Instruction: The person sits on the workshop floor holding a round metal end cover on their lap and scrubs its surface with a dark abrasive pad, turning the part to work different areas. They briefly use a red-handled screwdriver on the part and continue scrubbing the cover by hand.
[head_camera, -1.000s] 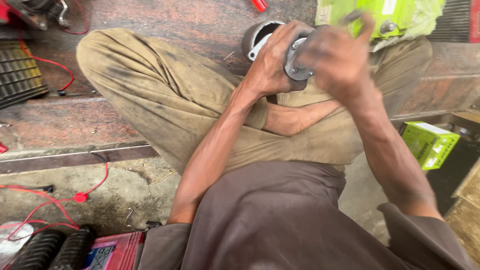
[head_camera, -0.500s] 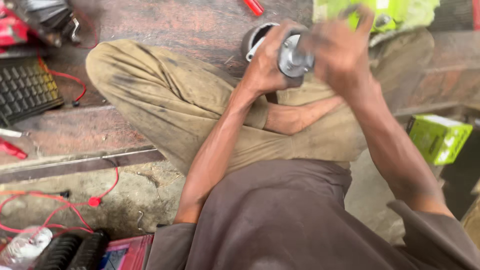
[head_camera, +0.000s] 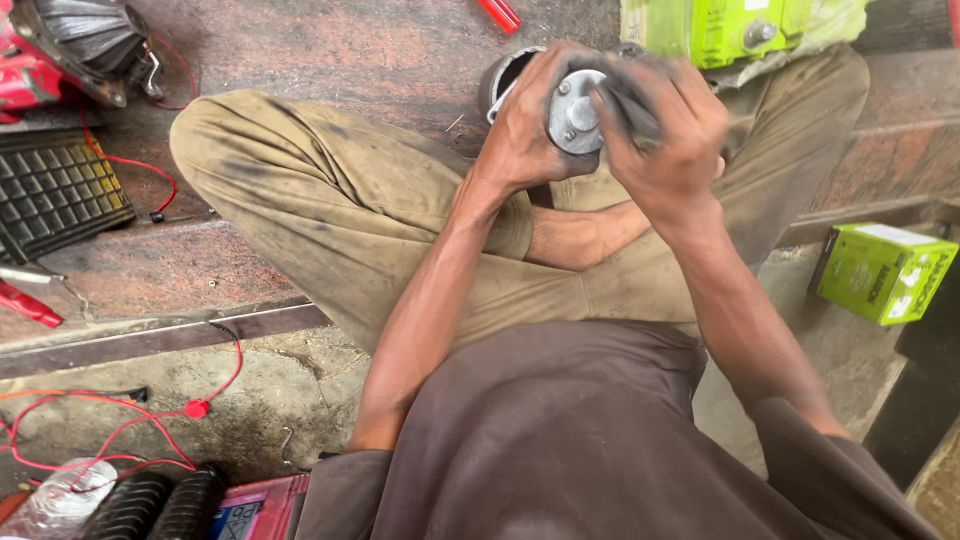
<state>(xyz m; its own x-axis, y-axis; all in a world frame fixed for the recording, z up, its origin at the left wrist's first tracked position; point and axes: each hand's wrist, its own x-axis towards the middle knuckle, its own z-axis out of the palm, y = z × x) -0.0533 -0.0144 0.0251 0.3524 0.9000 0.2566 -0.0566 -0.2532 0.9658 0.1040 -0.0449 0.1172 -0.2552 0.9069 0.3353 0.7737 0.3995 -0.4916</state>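
- Left hand (head_camera: 525, 120) grips a round metal part (head_camera: 573, 112) above the knees.
- Right hand (head_camera: 665, 125) presses a dark cloth (head_camera: 625, 90) on it.
- Green box (head_camera: 882, 272) lies right.

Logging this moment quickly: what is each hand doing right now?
Left hand: closed around the round grey metal part, holding it.
Right hand: closed on a dark cloth, pressed against the same part.
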